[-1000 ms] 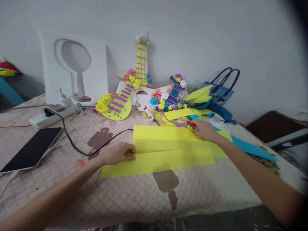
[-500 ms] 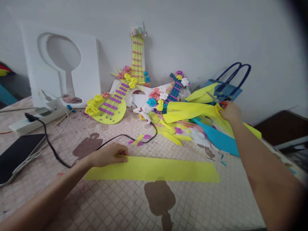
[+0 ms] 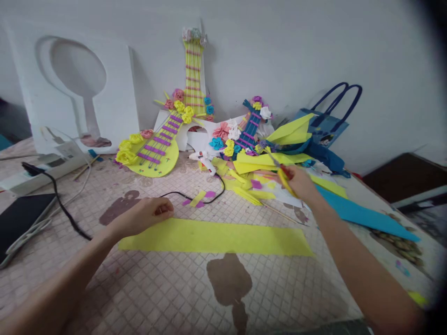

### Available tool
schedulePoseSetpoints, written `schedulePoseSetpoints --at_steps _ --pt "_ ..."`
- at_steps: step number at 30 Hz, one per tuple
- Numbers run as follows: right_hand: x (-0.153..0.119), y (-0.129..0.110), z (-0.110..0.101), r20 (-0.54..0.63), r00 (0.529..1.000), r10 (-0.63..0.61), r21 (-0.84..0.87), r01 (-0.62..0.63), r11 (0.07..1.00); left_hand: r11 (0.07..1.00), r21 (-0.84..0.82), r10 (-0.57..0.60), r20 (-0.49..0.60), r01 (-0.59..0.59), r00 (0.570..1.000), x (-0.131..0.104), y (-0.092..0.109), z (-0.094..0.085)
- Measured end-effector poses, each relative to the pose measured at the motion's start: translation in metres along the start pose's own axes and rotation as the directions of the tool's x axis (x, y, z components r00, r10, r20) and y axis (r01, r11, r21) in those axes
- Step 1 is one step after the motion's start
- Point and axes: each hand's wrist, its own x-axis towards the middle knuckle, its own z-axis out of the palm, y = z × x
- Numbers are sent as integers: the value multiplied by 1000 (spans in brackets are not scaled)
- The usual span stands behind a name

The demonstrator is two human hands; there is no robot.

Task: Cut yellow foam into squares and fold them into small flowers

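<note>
A long yellow-green paper strip (image 3: pixel 223 237) lies flat on the patterned tablecloth. My left hand (image 3: pixel 146 215) is at the strip's upper left edge, fingers curled, and whether it pinches anything is not plain. Scissors with yellow and red handles (image 3: pixel 287 180) are in my right hand (image 3: pixel 301 182), their blades pointing up and left over the yellow paper pile (image 3: pixel 268 161). A blue paper strip (image 3: pixel 366 215) stretches out to the right of my right forearm.
Behind stand a yellow paper instrument (image 3: pixel 159 149), a blue one (image 3: pixel 249 130) and a white cut-out board (image 3: pixel 118 93). A white glue gun (image 3: pixel 206 163) with a black cord, a power strip (image 3: pixel 45 170), a black tablet (image 3: pixel 24 223) and a blue bag (image 3: pixel 323 128) are around.
My right hand has moved left and nearer with the scissors, off the yellow paper. The yellow and blue papers on the right have shifted. The whole view has turned slightly.
</note>
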Motion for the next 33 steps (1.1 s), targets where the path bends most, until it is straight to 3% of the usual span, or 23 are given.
schedulePoseSetpoints --at_steps 4,7,9,15,20,26,30,33 --pt "-41 -54 22 138 984 -116 115 101 988 997 53 -50 -102 56 994 -2 0 3" --pt "-60 -85 37 239 951 -194 221 141 965 997 48 -59 -92 63 994 -5 1 4" --pt "-66 -96 48 256 950 -176 253 110 961 998 29 -57 -62 58 996 -8 1 5" --pt "-74 -81 70 195 975 -109 173 76 982 998 31 -47 -9 47 999 -18 4 3" --pt "-73 -61 73 128 955 -267 182 242 953 999 -17 -30 36 31 999 -23 10 2" --pt "-72 -55 79 81 955 -286 154 271 950 1000 9 -29 -13 29 999 -26 1 8" --pt "-75 -58 71 15 954 -299 86 297 951 999 -32 21 -20 -22 1000 -27 -2 7" --pt "-83 -75 59 -135 956 -262 71 273 959 994 -96 55 5 -55 998 -27 1 3"
